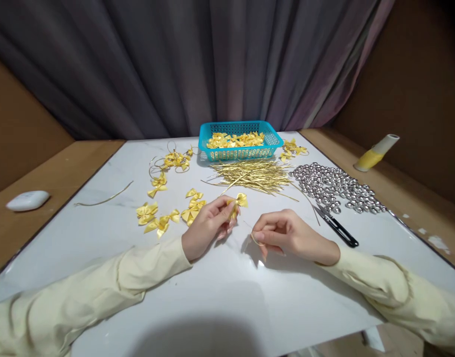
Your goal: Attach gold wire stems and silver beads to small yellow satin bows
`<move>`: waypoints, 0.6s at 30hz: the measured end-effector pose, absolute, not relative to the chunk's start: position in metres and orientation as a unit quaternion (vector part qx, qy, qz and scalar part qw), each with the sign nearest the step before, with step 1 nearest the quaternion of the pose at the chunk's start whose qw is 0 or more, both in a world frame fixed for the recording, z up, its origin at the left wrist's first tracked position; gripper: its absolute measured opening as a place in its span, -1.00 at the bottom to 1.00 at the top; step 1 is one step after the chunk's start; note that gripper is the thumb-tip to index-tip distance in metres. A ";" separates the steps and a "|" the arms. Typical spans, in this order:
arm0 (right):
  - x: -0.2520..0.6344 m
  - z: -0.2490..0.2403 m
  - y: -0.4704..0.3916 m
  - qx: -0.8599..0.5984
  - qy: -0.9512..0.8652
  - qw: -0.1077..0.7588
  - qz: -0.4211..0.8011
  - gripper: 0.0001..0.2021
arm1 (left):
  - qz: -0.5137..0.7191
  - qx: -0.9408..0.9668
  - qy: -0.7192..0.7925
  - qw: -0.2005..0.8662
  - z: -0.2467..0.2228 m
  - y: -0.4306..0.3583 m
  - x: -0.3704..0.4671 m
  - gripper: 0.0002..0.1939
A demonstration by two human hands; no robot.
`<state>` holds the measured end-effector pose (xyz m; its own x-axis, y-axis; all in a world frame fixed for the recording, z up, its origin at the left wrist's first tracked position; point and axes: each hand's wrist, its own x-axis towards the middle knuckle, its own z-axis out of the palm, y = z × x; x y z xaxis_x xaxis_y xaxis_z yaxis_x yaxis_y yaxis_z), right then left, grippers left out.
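Note:
Between the thumb and fingers of my left hand (212, 220) is a yellow bow (241, 200), held above the white table (198, 302). To its right, my right hand (287, 235) pinches a thin gold wire (256, 240) that curves at the fingertips. The two hands are apart. Several loose yellow bows (161, 224) lie just left of my left hand. Beyond both hands is a pile of gold wire ties (253, 175). A heap of shiny silver beads (331, 184) spreads out at the right, with black-handled snips (341, 229) in front of it.
A blue basket (241, 154) of yellow bows stands at the back. Bows with wire loops (176, 159) lie left of it, more bows (293, 148) at its right. A white object (28, 200) sits far left, a yellow-and-white cone (376, 152) far right. One wire (104, 199) lies at left.

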<state>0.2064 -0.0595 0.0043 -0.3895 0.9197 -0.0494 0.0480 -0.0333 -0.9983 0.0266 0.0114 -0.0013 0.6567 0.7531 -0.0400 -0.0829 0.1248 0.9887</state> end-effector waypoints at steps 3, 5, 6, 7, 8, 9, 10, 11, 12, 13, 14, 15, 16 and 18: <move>0.204 0.002 -0.060 -0.404 -0.614 0.337 0.588 -0.79 | 0.312 0.569 0.292 0.702 -0.002 0.014 0.028 -0.81; 0.203 0.002 -0.059 -0.407 -0.627 0.321 0.582 -0.77 | 0.323 0.554 0.294 0.708 -0.002 0.014 0.028 -0.82; 0.202 0.002 -0.059 -0.409 -0.630 0.316 0.580 -0.77 | 0.328 0.548 0.296 0.710 -0.002 0.014 0.029 -0.82; 0.202 0.001 -0.059 -0.410 -0.632 0.311 0.579 -0.78 | 0.331 0.544 0.299 0.711 -0.002 0.014 0.029 -0.83; 0.201 0.002 -0.059 -0.410 -0.634 0.307 0.579 -0.79 | 0.334 0.540 0.302 0.711 -0.001 0.013 0.030 -0.83; 0.201 0.002 -0.059 -0.410 -0.636 0.302 0.579 -0.80 | 0.337 0.535 0.303 0.713 -0.001 0.012 0.030 -0.83; 0.201 0.002 -0.060 -0.410 -0.637 0.299 0.580 -0.81 | 0.337 0.531 0.303 0.716 0.000 0.012 0.030 -0.84; 0.200 0.002 -0.060 -0.411 -0.638 0.296 0.580 -0.81 | 0.336 0.526 0.301 0.721 0.000 0.011 0.031 -0.85; 0.200 0.001 -0.059 -0.413 -0.640 0.292 0.579 -0.81 | 0.333 0.518 0.298 0.729 -0.001 0.011 0.031 -0.87; 0.200 0.000 -0.059 -0.417 -0.641 0.289 0.576 -0.81 | 0.327 0.507 0.295 0.741 -0.001 0.012 0.031 -0.89; 0.200 0.000 -0.059 -0.422 -0.641 0.285 0.574 -0.81 | 0.318 0.493 0.294 0.754 -0.002 0.012 0.030 -0.91; 0.200 -0.002 -0.058 -0.428 -0.642 0.282 0.571 -0.80 | 0.308 0.477 0.295 0.769 -0.004 0.013 0.030 -0.92; 0.200 -0.003 -0.058 -0.433 -0.642 0.280 0.568 -0.80 | 0.299 0.459 0.297 0.782 -0.005 0.015 0.030 -0.94; 0.201 -0.006 -0.056 -0.442 -0.640 0.280 0.563 -0.79 | 0.285 0.427 0.299 0.804 -0.007 0.018 0.029 -0.94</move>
<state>0.2012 -0.0562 -0.0058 -0.4525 0.8808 -0.1396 0.2500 -0.0250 -0.9679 0.0293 0.0178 -0.0068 0.6579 0.7147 -0.2377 -0.2032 0.4723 0.8577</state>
